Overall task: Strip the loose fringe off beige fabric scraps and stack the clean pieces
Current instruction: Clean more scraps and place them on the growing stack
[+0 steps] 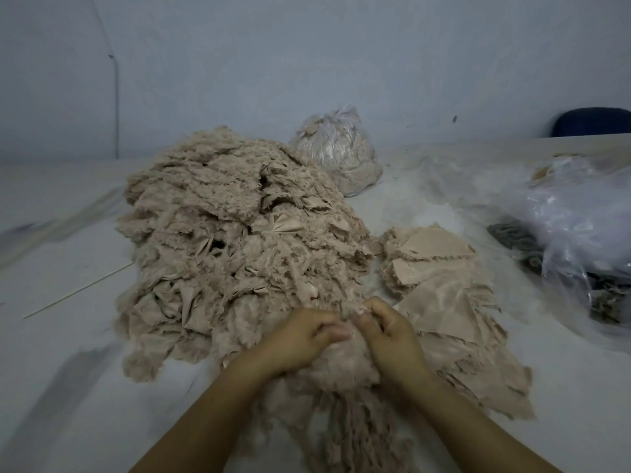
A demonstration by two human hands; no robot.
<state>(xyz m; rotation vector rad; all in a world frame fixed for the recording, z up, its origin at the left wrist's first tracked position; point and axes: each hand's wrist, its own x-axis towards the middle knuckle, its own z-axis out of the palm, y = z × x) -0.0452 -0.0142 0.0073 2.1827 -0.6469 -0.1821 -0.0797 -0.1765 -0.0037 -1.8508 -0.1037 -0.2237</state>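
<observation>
beige heap (pixel 218 240) fills our left and centre, scraps waiting with fringe still on, kept within easy reach. at its near edge our left hand (pixel 300 339) and right hand (pixel 386 332) meet, both curled and pinching one scrap (pixel 345 356), probably to pull fringe apart between them. loose fringe (pixel 362 435) trails toward us. right of the hands, the clean stack (pixel 444 295) lies flat, close for dropping pieces. farther right, plastic bags (pixel 580 220) crowd the table (pixel 68 268) edge; bare room lies left.
</observation>
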